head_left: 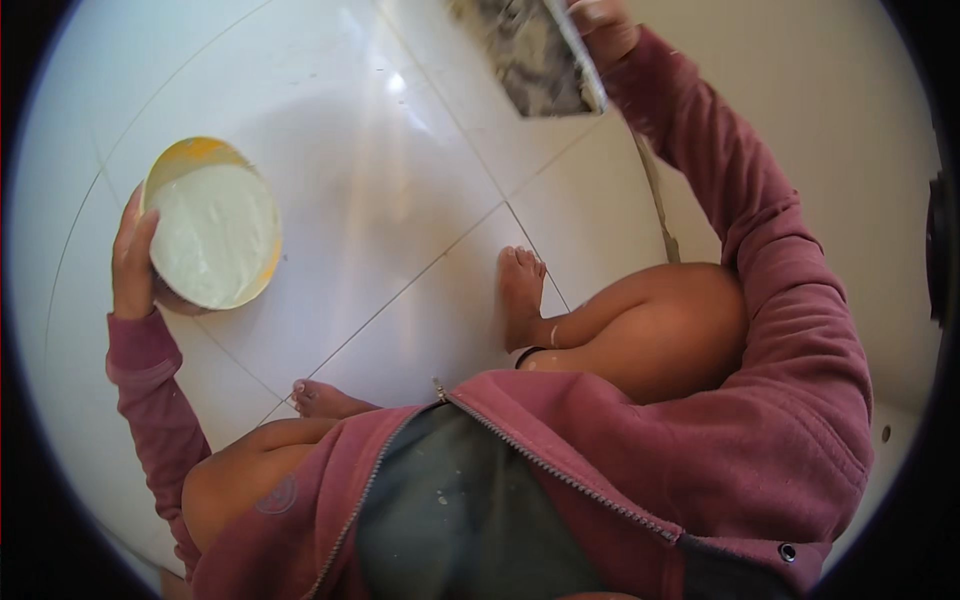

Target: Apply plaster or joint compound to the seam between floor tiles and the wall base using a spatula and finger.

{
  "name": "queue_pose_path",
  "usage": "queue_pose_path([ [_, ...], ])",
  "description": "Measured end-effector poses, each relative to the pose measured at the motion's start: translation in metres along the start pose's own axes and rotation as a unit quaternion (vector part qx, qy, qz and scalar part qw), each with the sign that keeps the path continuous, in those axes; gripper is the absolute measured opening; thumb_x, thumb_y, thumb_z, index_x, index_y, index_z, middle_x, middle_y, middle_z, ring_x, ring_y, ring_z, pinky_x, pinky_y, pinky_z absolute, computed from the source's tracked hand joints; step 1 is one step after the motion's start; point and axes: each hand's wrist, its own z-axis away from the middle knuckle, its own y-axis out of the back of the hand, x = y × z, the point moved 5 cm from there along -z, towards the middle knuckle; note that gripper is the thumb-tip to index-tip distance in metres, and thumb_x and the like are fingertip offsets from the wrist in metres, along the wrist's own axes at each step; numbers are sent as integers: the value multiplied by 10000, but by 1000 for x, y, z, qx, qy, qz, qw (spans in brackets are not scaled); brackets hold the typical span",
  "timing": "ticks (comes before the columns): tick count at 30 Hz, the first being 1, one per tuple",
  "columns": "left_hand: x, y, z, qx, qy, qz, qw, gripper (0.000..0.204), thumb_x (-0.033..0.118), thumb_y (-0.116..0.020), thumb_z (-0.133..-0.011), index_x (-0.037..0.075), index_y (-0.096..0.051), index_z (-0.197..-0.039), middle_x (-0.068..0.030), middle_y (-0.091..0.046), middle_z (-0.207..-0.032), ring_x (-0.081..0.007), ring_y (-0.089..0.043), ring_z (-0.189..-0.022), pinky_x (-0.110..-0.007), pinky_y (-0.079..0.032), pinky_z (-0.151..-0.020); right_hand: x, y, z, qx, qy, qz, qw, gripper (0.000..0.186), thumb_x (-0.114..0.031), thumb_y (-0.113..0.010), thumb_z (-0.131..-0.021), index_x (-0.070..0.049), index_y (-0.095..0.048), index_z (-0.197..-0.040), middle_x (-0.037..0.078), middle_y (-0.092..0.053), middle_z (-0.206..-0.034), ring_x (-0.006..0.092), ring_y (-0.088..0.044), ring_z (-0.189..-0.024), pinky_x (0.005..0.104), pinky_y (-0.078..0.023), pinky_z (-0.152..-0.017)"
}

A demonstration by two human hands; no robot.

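Over at the left, the left hand (132, 260) grips a yellow bowl (195, 150) by its side, pinching the wall of it between the thumb at the rim and the fingers outside. White paste (215, 235) fills much of it; whether its base touches the tiled floor (400, 270) cannot be told. A firm hold with the mouth kept up should stop spills. To the right and nearer is the bare left foot (322, 399), then, farther off, the right foot (521, 290); both are best kept clear of drips. Beyond them, on the far side, a flat trowel (535, 60) shows its smeared grey face, its far end out of view. At its right edge is the right hand (612, 35), fingers seemingly curled around it, though partly cut off. A steady angle, light even pressure and modest loads of paste would probably work best.
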Motion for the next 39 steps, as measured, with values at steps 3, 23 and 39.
queue_pose_path([
  [3,-3,0,0,-3,30,-40,999,560,331,-423,-829,-6,-317,-1263,-125,-382,-1243,-207,-351,-1149,-306,-260,-966,-38,37,101,158,85,114,977,501,-83,-468,-589,32,-470,-1077,121,-582,-907,212,-582,-774,302,-484,-652],
  [23,-14,-10,-10,180,171,104,963,458,384,-418,-836,10,-478,-1093,-117,-554,-1002,-208,-549,-866,-306,-451,-754,175,99,167,223,-111,665,705,366,-14,-531,-533,-180,-611,-849,7,-568,-888,242,-497,-910,381,-374,-803],
  [39,-20,-5,-14,168,182,132,960,473,397,-441,-831,11,-495,-1100,-94,-565,-1004,-190,-551,-871,-289,-444,-763,165,123,178,302,-84,688,655,363,-36,-533,-567,-202,-618,-879,28,-567,-945,250,-500,-930,380,-395,-788],
])
